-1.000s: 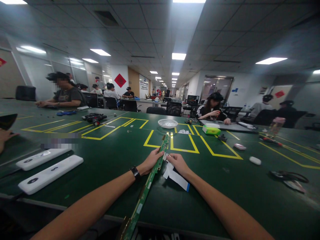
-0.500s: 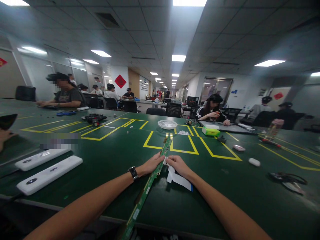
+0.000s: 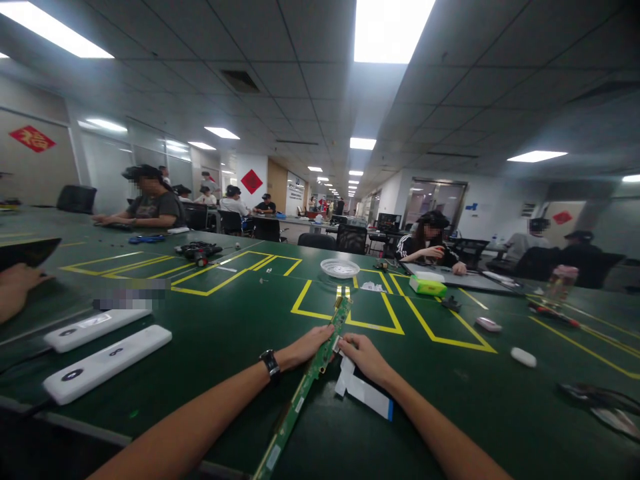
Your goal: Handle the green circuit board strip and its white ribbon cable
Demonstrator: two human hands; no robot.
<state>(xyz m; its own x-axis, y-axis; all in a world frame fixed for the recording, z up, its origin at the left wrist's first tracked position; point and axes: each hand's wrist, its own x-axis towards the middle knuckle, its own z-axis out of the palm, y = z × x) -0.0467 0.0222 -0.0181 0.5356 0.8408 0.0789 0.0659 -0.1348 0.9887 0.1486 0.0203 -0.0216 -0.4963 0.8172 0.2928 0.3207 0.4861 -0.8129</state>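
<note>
A long, narrow green circuit board (image 3: 304, 393) runs from the bottom edge up to the middle of the head view, with gold-coloured tabs at its far end. My left hand (image 3: 311, 345), with a black watch on the wrist, grips the board from its left side. On the right side, my right hand (image 3: 364, 355) pinches the end of a white flat cable (image 3: 367, 392) against the board. The cable bends and hangs to the right below that hand, ending in a blue tip. Both hands are closed, and the fingertips partly hide the cable's joint with the board.
Beyond the board is a white basket (image 3: 340, 269). Two white power strips (image 3: 107, 365) lie at left. A green packet (image 3: 427, 287), a white case (image 3: 523, 357) and cables are at right. Another person's hand (image 3: 20, 287) shows at the left edge; people sit across the table.
The whole scene sits lower and slightly further right in the view, as the camera has tilted up. Both hands keep their hold on the board and cable.
</note>
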